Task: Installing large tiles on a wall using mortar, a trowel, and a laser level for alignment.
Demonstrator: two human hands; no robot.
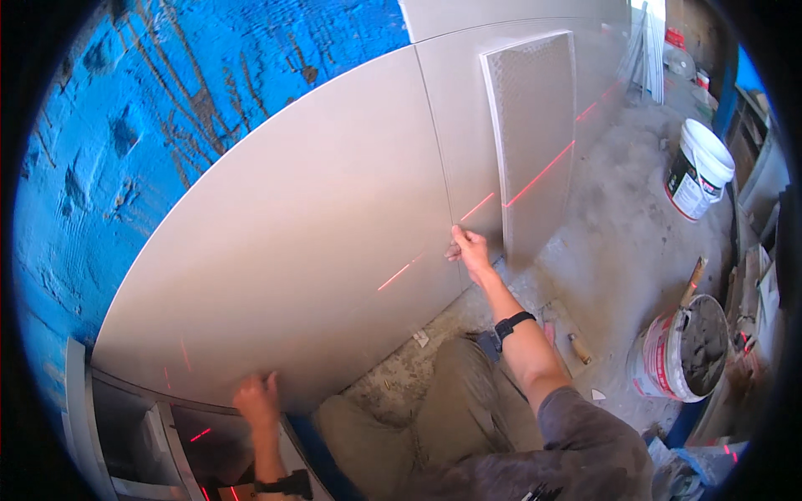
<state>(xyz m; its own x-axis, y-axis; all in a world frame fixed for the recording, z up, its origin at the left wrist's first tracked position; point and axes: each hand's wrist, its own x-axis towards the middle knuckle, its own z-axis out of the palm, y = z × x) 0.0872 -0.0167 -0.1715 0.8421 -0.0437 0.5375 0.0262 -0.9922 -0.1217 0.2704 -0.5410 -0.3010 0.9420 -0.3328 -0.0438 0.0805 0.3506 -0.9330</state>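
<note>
Against the blue wall (75, 192) one broad tile (276, 209) stands; fingers half curled, the right hand (472, 250) is at its right edge, the left hand (257, 401) near its lower; I cannot tell whether either grips. One leaning panel (539, 125) flanks the right; two buckets (657, 361) line the floor's (618, 217) right edge.

Lg. flat pale-beige wall panel (309, 192) looks smooth w/ a soft satin sheen; bright-blue painted wall (175, 92) is v. rough & lumpy. Round white plastic bucket (700, 169) looks smooth, slightly glossy; thick grey paste (703, 346) is matt & coarse. Dull brown cloth trousers (459, 388): matt, creased.
</note>
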